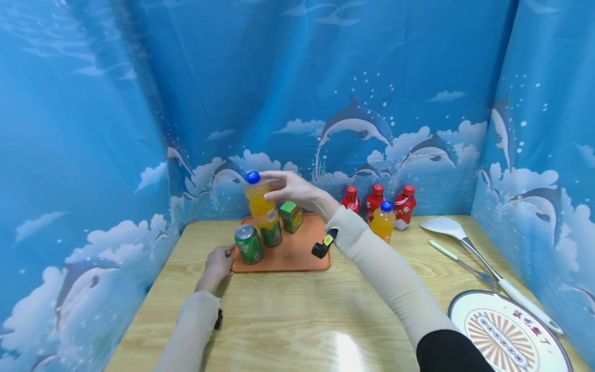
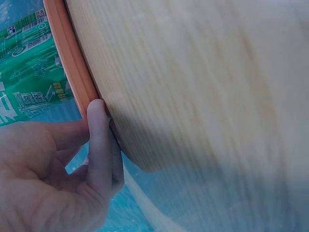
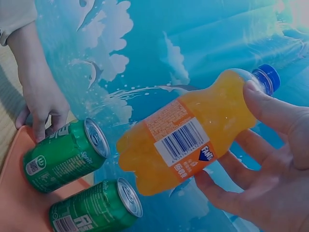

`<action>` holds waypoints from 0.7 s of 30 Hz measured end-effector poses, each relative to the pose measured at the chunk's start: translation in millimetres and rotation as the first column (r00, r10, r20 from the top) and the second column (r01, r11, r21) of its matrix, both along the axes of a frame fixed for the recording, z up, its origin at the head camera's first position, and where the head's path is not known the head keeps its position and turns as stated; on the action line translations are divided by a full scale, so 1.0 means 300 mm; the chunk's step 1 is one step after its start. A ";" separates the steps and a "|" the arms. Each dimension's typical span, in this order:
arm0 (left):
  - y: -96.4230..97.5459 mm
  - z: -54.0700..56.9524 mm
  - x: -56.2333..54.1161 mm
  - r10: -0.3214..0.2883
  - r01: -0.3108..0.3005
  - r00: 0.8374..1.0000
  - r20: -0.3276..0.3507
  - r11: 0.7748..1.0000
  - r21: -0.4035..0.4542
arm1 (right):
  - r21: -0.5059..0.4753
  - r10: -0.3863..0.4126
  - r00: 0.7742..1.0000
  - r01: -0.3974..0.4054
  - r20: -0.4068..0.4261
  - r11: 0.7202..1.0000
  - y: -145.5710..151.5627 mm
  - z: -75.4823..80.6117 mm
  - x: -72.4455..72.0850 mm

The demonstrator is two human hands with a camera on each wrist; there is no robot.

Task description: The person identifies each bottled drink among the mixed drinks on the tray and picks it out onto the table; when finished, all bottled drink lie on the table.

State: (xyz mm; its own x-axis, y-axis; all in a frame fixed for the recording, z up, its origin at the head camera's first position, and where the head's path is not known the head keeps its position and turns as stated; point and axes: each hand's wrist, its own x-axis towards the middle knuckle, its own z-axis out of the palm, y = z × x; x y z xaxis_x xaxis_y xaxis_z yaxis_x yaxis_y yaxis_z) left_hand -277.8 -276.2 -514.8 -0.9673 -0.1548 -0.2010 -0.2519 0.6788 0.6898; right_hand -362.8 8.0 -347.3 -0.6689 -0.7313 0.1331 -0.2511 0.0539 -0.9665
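Note:
My right hand [image 1: 297, 188] grips a bottle of orange soda [image 1: 258, 205] with a blue cap, thumb near its neck. In the right wrist view the bottle [image 3: 188, 137] is tilted and its base is off the tray. Two green Sprite cans [image 3: 65, 157] stand on the orange tray [image 1: 299, 253], one partly behind the bottle in the head view. A small green box [image 1: 291, 217] stands behind them. My left hand [image 1: 217, 264] is at the tray's left edge; in the left wrist view its thumb and fingers pinch the rim [image 2: 72, 63].
Several red bottles [image 1: 404, 206] stand at the back right, with another orange soda bottle [image 1: 383, 222] in front. A white-headed spatula [image 1: 443, 226], a fork [image 1: 465, 266] and a round patterned plate [image 1: 469, 305] lie along the right side. Dolphin-printed curtains [image 1: 260, 77] surround the table.

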 end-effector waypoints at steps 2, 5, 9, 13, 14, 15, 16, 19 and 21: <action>-0.001 -0.002 0.000 -0.002 0.002 1.000 0.000 1.000 0.000 | 0.001 0.001 1.000 -0.001 -0.008 1.000 0.022 0.002 0.009; -0.001 -0.002 0.004 -0.003 0.003 1.000 -0.004 1.000 0.003 | -0.001 -0.005 1.000 0.005 -0.003 1.000 0.064 0.007 0.028; 0.003 0.003 0.009 0.002 -0.002 1.000 -0.001 1.000 0.010 | -0.036 -0.001 0.999 0.002 0.038 0.999 0.140 0.013 0.051; 0.004 0.008 0.006 0.004 -0.004 1.000 0.001 1.000 0.014 | -0.078 0.008 0.998 -0.003 0.061 0.997 0.231 0.013 0.068; 0.003 0.008 0.004 0.003 -0.003 1.000 0.003 1.000 0.015 | -0.085 0.009 0.998 -0.004 0.060 0.996 0.255 0.011 0.072; 0.002 0.008 0.004 0.002 -0.002 1.000 0.005 1.000 0.014 | -0.091 0.009 0.998 -0.004 0.056 0.996 0.280 0.009 0.077; 0.001 0.009 0.004 0.001 -0.001 1.000 0.004 1.000 0.012 | -0.093 0.004 0.999 0.001 0.049 0.996 0.304 0.007 0.082; 0.002 0.011 0.004 -0.006 0.005 1.000 0.015 1.000 0.015 | -0.094 -0.008 1.000 0.010 0.020 0.996 0.382 -0.001 0.098; 0.004 0.012 0.004 -0.008 0.007 1.000 0.024 1.000 0.024 | -0.081 -0.034 0.999 0.033 -0.006 0.996 0.440 -0.005 0.110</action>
